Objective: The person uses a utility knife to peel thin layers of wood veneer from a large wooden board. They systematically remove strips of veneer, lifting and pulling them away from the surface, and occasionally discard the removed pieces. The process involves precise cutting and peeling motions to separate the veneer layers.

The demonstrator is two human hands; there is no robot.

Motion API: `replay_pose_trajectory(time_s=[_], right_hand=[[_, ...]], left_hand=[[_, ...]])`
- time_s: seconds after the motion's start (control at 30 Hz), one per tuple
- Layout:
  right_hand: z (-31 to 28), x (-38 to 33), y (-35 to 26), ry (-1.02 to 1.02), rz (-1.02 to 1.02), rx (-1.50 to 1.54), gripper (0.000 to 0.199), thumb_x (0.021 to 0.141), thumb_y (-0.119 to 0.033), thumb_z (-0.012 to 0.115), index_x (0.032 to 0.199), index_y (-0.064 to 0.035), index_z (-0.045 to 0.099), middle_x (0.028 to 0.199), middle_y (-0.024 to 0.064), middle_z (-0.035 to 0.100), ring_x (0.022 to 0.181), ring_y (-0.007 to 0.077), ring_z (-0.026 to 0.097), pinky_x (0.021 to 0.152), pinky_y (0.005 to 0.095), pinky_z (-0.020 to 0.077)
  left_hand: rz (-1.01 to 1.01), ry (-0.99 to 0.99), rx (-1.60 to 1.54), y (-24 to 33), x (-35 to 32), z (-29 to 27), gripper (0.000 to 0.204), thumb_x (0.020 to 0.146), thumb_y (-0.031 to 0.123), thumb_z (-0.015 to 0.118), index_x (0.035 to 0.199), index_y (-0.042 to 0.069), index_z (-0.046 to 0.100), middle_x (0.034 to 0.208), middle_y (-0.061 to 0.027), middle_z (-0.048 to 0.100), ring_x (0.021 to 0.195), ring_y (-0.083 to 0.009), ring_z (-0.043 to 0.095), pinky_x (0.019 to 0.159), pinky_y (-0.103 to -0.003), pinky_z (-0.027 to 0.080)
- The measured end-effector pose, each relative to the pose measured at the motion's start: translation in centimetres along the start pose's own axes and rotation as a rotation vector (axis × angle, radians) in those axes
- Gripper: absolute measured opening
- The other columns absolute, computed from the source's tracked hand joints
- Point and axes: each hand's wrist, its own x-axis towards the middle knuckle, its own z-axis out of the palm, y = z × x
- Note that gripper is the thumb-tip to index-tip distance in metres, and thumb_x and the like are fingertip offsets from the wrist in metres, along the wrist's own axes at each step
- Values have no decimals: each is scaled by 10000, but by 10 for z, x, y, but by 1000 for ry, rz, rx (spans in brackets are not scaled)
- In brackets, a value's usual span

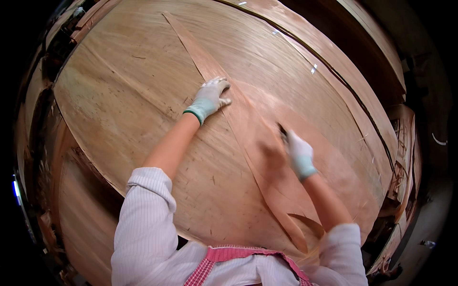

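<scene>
A large thin wood veneer sheet [129, 95] lies flat in front of me. A long narrow veneer strip [205, 62] runs from the far left toward me, overlapping a reddish veneer piece [329, 157] on the right. My left hand [212, 97], in a white glove with a green cuff, presses flat on the strip. My right hand [298, 152], gloved the same way, grips a small dark blade [282, 129] whose tip rests on the veneer along the strip's edge. A curled offcut end [305, 223] lies near my body.
More veneer sheets are stacked beyond a dark seam [334, 71] at the far right. Lower veneer layers [81, 209] stick out at the left. Wood scraps and a frame [400, 171] sit at the right edge.
</scene>
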Motion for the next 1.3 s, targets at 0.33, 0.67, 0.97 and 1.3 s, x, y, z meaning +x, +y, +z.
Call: replay_pose_trajectory(time_s=[0.33,0.67,0.97,1.3], right_hand=[[52,133,-112,-51,-259,-90,142,873,-209,508,920,-94,576,797,141,670,716,367,652,612,471,502],[29,-36,19,-144,137,-165,247,924,-338,503,941,-93,534,776,145,679,690,357,666,586,470,524],[36,-290,75,-164,629,-104,233,934,-338,501,989,-113,525,771,147,663,678,355,639,619,469,505],[-8,-262,106,311,464,2,256,865,-258,625,1084,-142,559,964,103,606,799,360,618,656,440,502]], left_hand=[[119,-29,6,-1,8,7,712,738,184,728,1369,45,429,1432,-150,411,1355,-313,333,1128,-381,277],[228,5,495,127,-41,80,498,898,219,522,1349,20,455,1416,-166,435,1336,-306,374,1130,-415,261],[373,194,195,139,-79,127,406,946,179,466,1322,28,487,1368,-185,480,1299,-311,423,1123,-423,281],[307,357,224,154,-92,112,510,892,271,553,1329,26,460,1363,-184,470,1276,-319,432,1101,-426,312]])
